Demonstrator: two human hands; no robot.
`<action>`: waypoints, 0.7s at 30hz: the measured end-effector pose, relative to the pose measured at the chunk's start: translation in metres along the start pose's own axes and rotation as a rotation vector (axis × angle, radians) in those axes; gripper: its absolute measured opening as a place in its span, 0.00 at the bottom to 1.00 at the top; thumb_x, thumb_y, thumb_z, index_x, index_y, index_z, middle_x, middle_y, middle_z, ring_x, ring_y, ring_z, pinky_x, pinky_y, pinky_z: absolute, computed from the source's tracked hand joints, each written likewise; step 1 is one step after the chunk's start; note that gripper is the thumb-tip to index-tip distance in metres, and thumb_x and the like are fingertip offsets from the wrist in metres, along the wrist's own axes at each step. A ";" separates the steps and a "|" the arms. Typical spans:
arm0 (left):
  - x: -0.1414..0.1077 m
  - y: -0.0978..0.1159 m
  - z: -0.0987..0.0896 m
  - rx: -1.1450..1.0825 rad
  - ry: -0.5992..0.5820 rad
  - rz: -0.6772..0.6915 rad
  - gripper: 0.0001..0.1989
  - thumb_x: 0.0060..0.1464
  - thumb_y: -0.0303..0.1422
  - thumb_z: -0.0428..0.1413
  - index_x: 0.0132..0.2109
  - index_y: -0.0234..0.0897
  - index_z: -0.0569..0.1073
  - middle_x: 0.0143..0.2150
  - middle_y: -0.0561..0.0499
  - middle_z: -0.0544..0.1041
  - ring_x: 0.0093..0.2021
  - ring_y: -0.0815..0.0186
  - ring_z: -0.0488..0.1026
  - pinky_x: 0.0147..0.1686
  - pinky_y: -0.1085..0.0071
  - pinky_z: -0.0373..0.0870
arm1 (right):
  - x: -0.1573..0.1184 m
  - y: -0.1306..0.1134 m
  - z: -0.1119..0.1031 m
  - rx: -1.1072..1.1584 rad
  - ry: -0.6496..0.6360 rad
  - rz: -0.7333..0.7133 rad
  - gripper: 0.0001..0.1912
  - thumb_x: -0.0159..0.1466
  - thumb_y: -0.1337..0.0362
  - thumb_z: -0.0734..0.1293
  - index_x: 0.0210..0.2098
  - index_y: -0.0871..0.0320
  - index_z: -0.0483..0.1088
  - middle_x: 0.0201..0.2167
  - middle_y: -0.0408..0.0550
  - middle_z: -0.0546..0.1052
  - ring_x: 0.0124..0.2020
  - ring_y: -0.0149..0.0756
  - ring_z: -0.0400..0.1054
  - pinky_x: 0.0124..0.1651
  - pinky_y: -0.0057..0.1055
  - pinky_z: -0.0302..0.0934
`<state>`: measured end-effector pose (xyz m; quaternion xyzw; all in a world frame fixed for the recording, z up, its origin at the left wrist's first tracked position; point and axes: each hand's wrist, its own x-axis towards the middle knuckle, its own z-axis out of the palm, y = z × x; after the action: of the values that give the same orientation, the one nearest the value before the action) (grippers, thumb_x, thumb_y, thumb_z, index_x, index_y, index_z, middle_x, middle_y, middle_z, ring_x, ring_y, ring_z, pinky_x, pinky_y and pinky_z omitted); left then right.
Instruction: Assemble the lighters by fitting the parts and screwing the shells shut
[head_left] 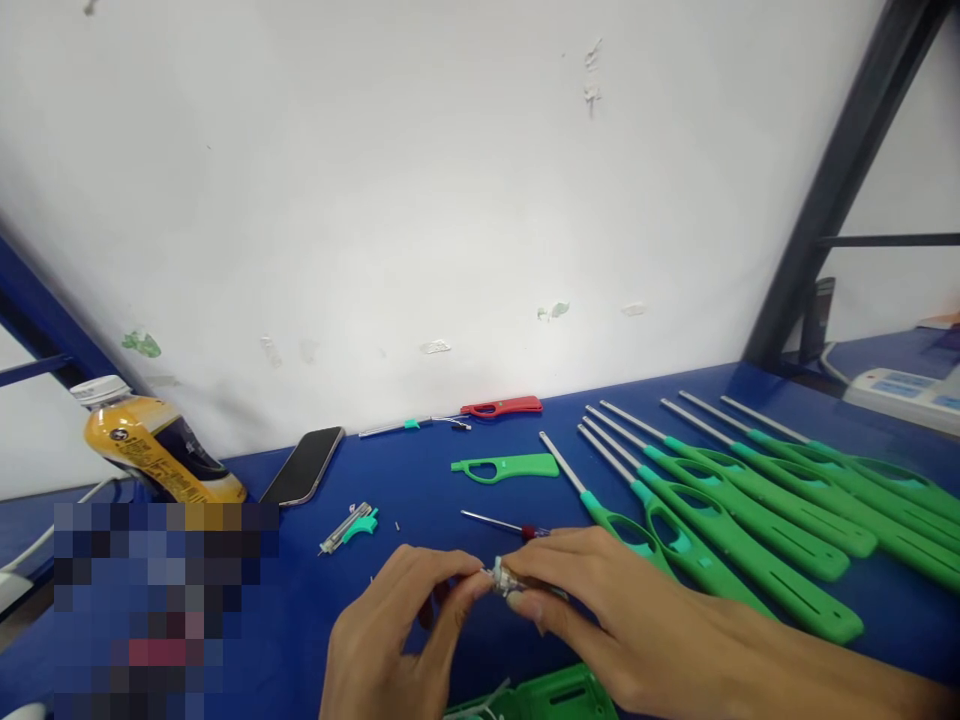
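Low in the middle of the head view, my right hand [600, 590] is closed around a small clear-and-metal lighter part [504, 578], most of it covered by my fingers. My left hand [409, 625] pinches with thumb and forefinger at the part's left tip. Whatever tiny piece lies in that pinch is hidden. Below both hands lies an open green lighter shell [574, 695] with a pale thin strip beside it. A thin screwdriver [495, 523] with a dark red handle lies just beyond my right hand.
Several assembled green long-nosed lighters [757, 510] lie at right. Further back are a green handle piece [517, 467], a red one [502, 407] and a thin metal rod [386, 429]. A teal trigger piece [365, 524], phone [304, 467] and drink bottle [161, 445] are at left.
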<state>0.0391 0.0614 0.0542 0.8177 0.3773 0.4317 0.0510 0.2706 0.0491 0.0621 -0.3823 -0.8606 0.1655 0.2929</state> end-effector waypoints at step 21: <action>-0.014 -0.018 0.000 0.478 0.050 0.449 0.21 0.60 0.14 0.53 0.56 0.34 0.76 0.46 0.49 0.86 0.47 0.59 0.81 0.50 0.65 0.77 | -0.008 0.001 0.008 0.007 0.099 0.048 0.17 0.78 0.56 0.62 0.38 0.52 0.78 0.46 0.47 0.86 0.47 0.42 0.81 0.43 0.33 0.72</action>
<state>0.0237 0.0648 0.0377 0.8586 0.2793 0.3513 -0.2478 0.2701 0.0432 0.0527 -0.4096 -0.8351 0.1567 0.3322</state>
